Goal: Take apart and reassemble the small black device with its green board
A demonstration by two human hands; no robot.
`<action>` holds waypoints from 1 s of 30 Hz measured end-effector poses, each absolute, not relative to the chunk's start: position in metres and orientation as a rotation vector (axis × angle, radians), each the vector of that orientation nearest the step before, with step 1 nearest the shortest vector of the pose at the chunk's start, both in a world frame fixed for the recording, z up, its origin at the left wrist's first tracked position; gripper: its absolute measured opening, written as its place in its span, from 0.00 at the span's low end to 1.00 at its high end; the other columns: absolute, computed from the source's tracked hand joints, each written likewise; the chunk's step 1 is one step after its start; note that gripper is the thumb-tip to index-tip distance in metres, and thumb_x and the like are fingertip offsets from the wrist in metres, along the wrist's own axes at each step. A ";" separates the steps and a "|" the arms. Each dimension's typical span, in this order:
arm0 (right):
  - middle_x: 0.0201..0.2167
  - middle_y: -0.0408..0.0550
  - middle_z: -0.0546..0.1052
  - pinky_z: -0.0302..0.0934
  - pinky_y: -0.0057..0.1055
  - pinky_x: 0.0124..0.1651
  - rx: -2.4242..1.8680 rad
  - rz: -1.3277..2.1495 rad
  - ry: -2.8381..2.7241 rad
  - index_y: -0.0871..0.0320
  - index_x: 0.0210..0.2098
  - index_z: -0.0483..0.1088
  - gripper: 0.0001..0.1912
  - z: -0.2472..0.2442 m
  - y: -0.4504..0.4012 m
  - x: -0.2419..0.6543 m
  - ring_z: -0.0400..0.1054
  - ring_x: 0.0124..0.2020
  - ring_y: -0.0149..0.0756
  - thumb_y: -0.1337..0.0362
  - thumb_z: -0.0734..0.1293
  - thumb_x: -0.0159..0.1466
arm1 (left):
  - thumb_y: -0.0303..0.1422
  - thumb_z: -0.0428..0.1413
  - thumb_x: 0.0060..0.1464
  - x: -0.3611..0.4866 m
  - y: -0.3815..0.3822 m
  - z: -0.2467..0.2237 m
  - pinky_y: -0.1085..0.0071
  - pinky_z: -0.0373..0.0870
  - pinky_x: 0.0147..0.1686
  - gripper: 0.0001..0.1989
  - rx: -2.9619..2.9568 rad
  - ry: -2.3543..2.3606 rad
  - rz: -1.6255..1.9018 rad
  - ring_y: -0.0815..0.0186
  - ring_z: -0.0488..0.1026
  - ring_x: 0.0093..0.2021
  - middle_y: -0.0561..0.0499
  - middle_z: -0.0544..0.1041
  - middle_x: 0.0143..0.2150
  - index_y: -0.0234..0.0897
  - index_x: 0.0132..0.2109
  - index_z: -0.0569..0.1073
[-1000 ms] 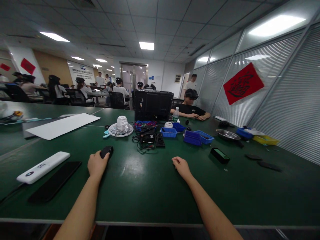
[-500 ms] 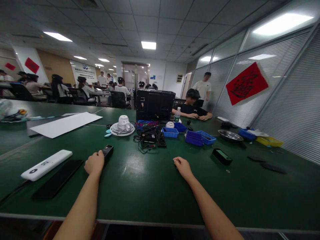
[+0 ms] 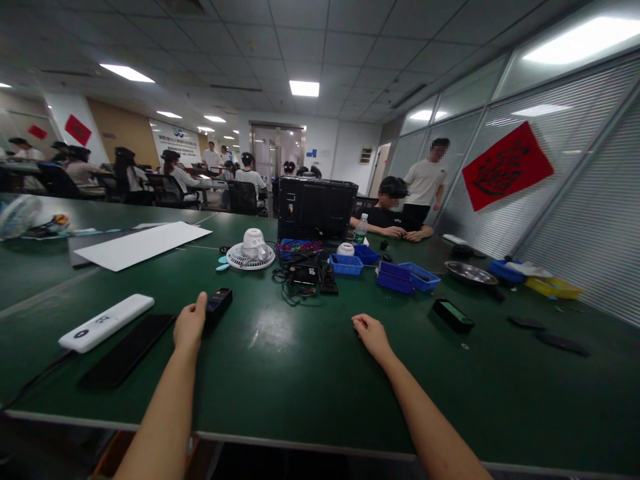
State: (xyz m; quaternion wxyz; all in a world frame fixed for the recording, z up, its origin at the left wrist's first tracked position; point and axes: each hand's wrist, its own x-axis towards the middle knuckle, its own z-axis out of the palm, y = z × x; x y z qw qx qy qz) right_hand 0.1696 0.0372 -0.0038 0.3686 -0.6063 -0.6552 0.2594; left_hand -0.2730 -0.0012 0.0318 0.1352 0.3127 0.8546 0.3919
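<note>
My left hand point(image 3: 189, 325) rests on the green table, just left of a small black boxy device point(image 3: 219, 303) with a little screen at its far end. Its thumb stands up, straight and apart from the device; the other fingers are mostly hidden, and I see nothing held. Loosely curled, my right hand point(image 3: 371, 333) lies on the table near the middle with nothing visible in it. A black flat slab point(image 3: 127, 350) and a white power strip point(image 3: 107, 323) lie left of my left hand. Right of my right hand sits a black box with a green screen point(image 3: 453, 315).
Beyond my hands are a white fan part point(image 3: 253, 250), tangled cables with a black adapter point(image 3: 303, 273), a blue tray point(image 3: 346, 265) and a black monitor point(image 3: 317, 208). A metal pan point(image 3: 470, 272) stands right. A person point(image 3: 390, 210) sits across the table.
My left thumb has straightened and lifted, and the hand now sits beside the black device. The right hand stays curled. The whole view has shifted slightly.
</note>
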 end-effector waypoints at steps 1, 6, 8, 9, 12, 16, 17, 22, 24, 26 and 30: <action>0.24 0.45 0.73 0.56 0.27 0.26 -1.554 0.662 -1.684 0.59 0.34 0.71 0.15 -0.004 0.037 0.170 0.64 0.23 0.32 0.58 0.58 0.55 | 0.58 0.43 0.45 -0.269 -0.003 0.034 0.58 0.66 0.38 0.37 0.962 2.508 1.029 0.48 0.70 0.46 0.35 0.73 0.46 0.30 0.49 0.67; 0.24 0.45 0.73 0.56 0.26 0.27 -1.533 0.627 -1.697 0.60 0.33 0.71 0.14 -0.006 0.039 0.169 0.64 0.23 0.32 0.59 0.58 0.55 | 0.46 0.52 0.44 -0.246 -0.007 0.041 0.61 0.67 0.35 0.28 1.200 2.646 0.687 0.47 0.70 0.45 0.36 0.74 0.42 0.33 0.49 0.63; 0.24 0.45 0.73 0.56 0.26 0.27 -1.545 0.622 -1.700 0.59 0.33 0.70 0.14 -0.006 0.039 0.168 0.65 0.23 0.32 0.59 0.58 0.55 | 0.43 0.50 0.46 -0.239 -0.007 0.041 0.63 0.66 0.33 0.24 1.255 2.662 0.672 0.48 0.71 0.44 0.36 0.74 0.41 0.32 0.48 0.63; 0.24 0.45 0.73 0.56 0.26 0.27 -1.552 0.622 -1.702 0.59 0.33 0.70 0.14 -0.006 0.039 0.168 0.65 0.23 0.32 0.59 0.58 0.55 | 0.42 0.50 0.47 -0.236 -0.006 0.040 0.63 0.66 0.33 0.23 1.283 2.667 0.676 0.49 0.71 0.43 0.36 0.74 0.40 0.32 0.47 0.62; 0.27 0.46 0.74 0.57 0.26 0.28 -1.572 0.616 -1.712 0.59 0.33 0.71 0.14 -0.005 0.039 0.168 0.66 0.25 0.32 0.59 0.58 0.55 | 0.39 0.49 0.48 -0.226 -0.005 0.037 0.65 0.66 0.32 0.19 1.392 2.659 0.691 0.51 0.72 0.41 0.38 0.74 0.39 0.32 0.45 0.61; 0.28 0.46 0.74 0.57 0.27 0.29 -1.578 0.610 -1.718 0.59 0.34 0.71 0.14 -0.005 0.039 0.169 0.66 0.26 0.32 0.59 0.58 0.56 | 0.35 0.49 0.49 -0.211 -0.002 0.031 0.67 0.65 0.33 0.15 1.599 2.646 0.696 0.55 0.71 0.37 0.40 0.72 0.40 0.32 0.44 0.61; 0.28 0.46 0.74 0.57 0.27 0.29 -1.574 0.612 -1.720 0.59 0.34 0.71 0.14 -0.005 0.039 0.169 0.66 0.26 0.33 0.59 0.58 0.56 | 0.34 0.48 0.49 -0.207 -0.001 0.029 0.67 0.65 0.34 0.15 1.665 2.659 0.695 0.56 0.71 0.37 0.39 0.71 0.40 0.31 0.44 0.62; 0.26 0.46 0.73 0.57 0.27 0.29 -1.571 0.620 -1.726 0.59 0.34 0.71 0.14 -0.002 0.037 0.168 0.66 0.26 0.33 0.59 0.58 0.56 | 0.27 0.48 0.47 -0.196 -0.001 0.022 0.66 0.62 0.42 0.19 2.032 2.662 0.716 0.57 0.65 0.44 0.39 0.66 0.48 0.32 0.49 0.63; 0.26 0.45 0.73 0.57 0.27 0.29 -1.566 0.623 -1.723 0.59 0.34 0.71 0.14 -0.002 0.036 0.168 0.65 0.26 0.33 0.59 0.58 0.56 | 0.27 0.49 0.47 -0.192 -0.002 0.022 0.64 0.61 0.44 0.22 2.140 2.603 0.702 0.56 0.63 0.46 0.39 0.63 0.52 0.33 0.52 0.62; 0.25 0.45 0.73 0.57 0.27 0.29 -1.559 0.624 -1.718 0.59 0.33 0.71 0.14 -0.001 0.035 0.167 0.66 0.26 0.33 0.59 0.58 0.56 | 0.29 0.50 0.47 -0.188 -0.004 0.023 0.62 0.60 0.45 0.24 2.199 2.534 0.679 0.54 0.61 0.48 0.39 0.61 0.54 0.35 0.53 0.62; 0.25 0.44 0.73 0.57 0.27 0.29 -1.560 0.619 -1.709 0.58 0.33 0.71 0.14 -0.002 0.036 0.167 0.66 0.26 0.33 0.59 0.58 0.55 | 0.32 0.53 0.47 -0.179 -0.006 0.024 0.59 0.58 0.47 0.25 2.256 2.395 0.714 0.53 0.59 0.50 0.41 0.60 0.55 0.38 0.54 0.62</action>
